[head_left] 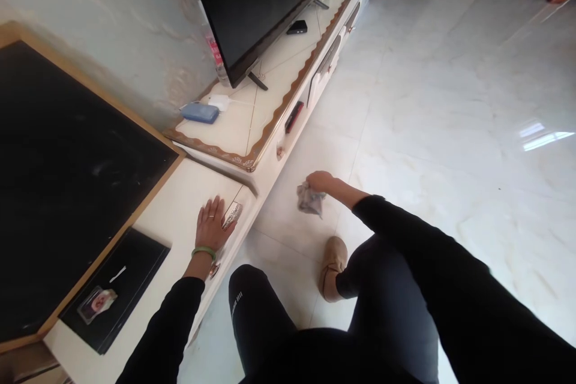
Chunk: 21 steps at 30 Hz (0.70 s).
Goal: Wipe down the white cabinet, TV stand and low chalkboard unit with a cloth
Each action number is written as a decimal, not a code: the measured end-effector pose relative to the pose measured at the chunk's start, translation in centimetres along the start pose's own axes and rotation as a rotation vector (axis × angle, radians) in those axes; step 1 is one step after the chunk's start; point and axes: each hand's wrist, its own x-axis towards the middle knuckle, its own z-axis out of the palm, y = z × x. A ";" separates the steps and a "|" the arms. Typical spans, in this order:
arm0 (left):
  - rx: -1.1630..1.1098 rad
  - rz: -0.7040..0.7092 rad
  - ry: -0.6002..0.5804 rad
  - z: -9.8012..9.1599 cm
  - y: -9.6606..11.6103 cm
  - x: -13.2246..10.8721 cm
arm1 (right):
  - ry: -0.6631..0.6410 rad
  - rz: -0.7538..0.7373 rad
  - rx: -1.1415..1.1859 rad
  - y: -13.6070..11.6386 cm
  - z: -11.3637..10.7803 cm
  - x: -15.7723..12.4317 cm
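Note:
My left hand (211, 225) lies flat on the low white cabinet top (198, 183), fingers stretched out, a green bangle round the wrist. Beside its thumb is a silvery patterned piece (232, 215) at the cabinet's edge; I cannot tell what it is. Low beside the cabinet front, my right hand (320, 181) is closed on a crumpled greyish cloth (310, 201), which hangs down over the floor tiles. Slight blur hides whether the cloth touches the floor.
A television (261, 0) stands on the higher cabinet, with a blue case (200, 113) and a black box (297, 27) near it. A black-faced board (67, 180) leans at left behind a flat black item (135, 270). My shoe (333, 264) is on the glossy floor (432, 132).

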 end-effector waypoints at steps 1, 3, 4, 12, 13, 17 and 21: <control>0.002 0.003 0.000 0.0 0.0 0.0 | -0.019 -0.036 -0.059 -0.4 -0.6 -0.9; -0.002 0.008 0.003 0.0 -0.1 -0.1 | -0.077 -0.093 -0.150 -0.6 -0.9 -3.4; -0.008 0.009 0.005 0.0 -0.1 -0.1 | -0.095 -0.115 -0.182 -0.6 -0.7 -4.6; -0.044 0.014 0.039 0.2 -0.7 -1.3 | -0.154 -0.149 -0.182 -2.1 1.9 -4.9; -0.051 0.015 0.041 0.2 -0.8 -1.5 | -0.099 -0.135 -0.122 -2.5 1.9 -4.2; -0.066 -0.023 0.038 0.9 -0.7 -2.2 | 0.135 -0.072 0.215 -2.9 2.1 -2.7; -0.063 -0.094 0.008 0.8 -0.6 -2.2 | 0.298 0.003 0.492 -0.9 3.4 -3.3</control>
